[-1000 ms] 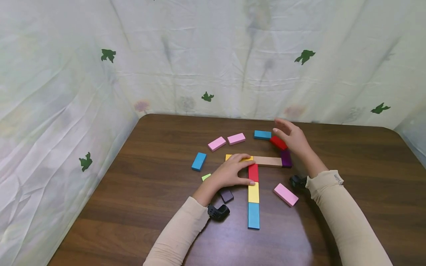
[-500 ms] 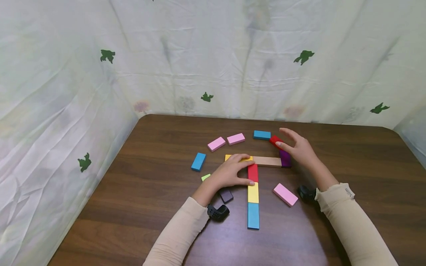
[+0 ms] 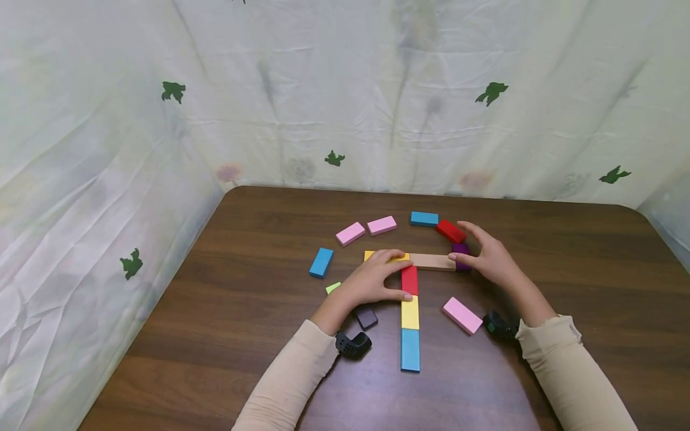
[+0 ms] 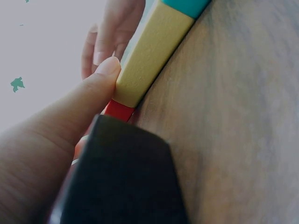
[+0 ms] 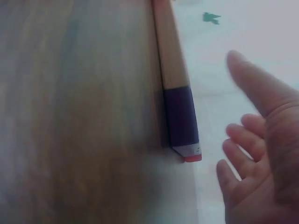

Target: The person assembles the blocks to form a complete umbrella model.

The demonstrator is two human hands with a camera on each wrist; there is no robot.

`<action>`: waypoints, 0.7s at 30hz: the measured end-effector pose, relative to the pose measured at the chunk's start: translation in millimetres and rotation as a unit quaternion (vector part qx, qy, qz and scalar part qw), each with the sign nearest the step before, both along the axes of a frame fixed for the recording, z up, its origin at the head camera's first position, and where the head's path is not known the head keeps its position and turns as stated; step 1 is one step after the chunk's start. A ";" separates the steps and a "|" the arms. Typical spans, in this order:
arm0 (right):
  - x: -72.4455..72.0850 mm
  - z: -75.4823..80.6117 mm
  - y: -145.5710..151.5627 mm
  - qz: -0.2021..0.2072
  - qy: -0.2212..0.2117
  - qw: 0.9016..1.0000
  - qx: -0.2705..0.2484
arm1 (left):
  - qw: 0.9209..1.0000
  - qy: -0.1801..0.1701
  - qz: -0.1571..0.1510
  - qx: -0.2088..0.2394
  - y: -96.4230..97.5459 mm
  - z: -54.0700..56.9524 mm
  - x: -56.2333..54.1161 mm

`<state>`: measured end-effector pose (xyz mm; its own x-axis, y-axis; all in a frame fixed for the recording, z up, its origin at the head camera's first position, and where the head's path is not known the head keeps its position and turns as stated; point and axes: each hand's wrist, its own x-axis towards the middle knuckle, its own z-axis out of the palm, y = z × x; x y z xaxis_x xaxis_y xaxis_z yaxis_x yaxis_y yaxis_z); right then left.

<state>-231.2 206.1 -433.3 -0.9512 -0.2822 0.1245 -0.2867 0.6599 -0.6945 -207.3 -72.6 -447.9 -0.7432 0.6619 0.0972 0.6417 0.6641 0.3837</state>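
Observation:
My left hand [image 3: 372, 281] rests with spread, relaxed fingers over a row of flat blocks. Its thumb touches a yellow block [image 3: 410, 314] near the joint with a red block [image 3: 409, 282], and its fingertips lie on another yellow block [image 3: 369, 255], partly hidden. A blue block [image 3: 410, 353] ends the row nearest me. From the red block's top a plain wooden block [image 3: 431, 262] runs right to a purple block [image 3: 460, 249]. Above the purple block my right hand [image 3: 493, 260] hovers with thumb and fingers apart; in the right wrist view the purple block [image 5: 181, 116] is ungripped.
A tilted red block [image 3: 450, 231] and a blue block [image 3: 424, 218] continue the shape at the back. Two pink blocks [image 3: 382, 225] lie left of them, a blue one [image 3: 321, 262] farther left. Another pink block [image 3: 462, 315] and a dark block [image 3: 366, 317] lie nearer.
My right hand has drawn back toward me from the tilted red block to the purple block, uncovering the red one. The left hand has stayed put.

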 end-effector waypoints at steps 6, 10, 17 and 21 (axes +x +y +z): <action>2.1 -9.3 3.9 0.008 -0.012 1.000 0.004 | 1.000 0.006 0.000 -0.002 0.3 -0.7 -0.3; 3.6 -12.5 4.6 0.012 -0.013 1.000 0.014 | 1.000 0.003 0.001 -0.003 0.7 -0.6 0.3; 4.9 -12.8 3.3 0.012 -0.015 1.000 0.018 | 1.000 0.001 0.005 -0.007 0.9 0.3 1.3; 5.3 -13.2 3.9 0.016 -0.010 1.000 0.014 | 1.000 0.007 0.007 -0.007 1.9 1.6 1.5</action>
<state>-225.9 210.0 -446.5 -0.9440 -0.3153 0.0976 -0.2944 0.6706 -0.6809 -205.7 -70.7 -446.3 -0.7513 0.6527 0.0977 0.6371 0.6786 0.3656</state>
